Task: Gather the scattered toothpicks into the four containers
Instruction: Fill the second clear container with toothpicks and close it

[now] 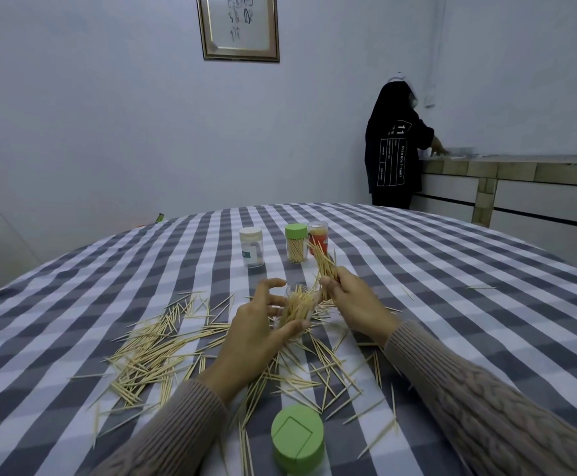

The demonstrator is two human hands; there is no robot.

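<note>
Near the surface's middle, left hand [259,324] grips a clear jar [297,312] half-filled with toothpicks; right hand [352,300] pinches a toothpick bundle [323,266] above it. Loose toothpicks [156,359] lie scattered toward the near edge.

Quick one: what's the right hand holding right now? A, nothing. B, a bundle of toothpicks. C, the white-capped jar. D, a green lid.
B: the right hand grips a bundle of toothpicks above the open jar that the left hand steadies; the green lid lies untouched near the table's front edge.
</note>
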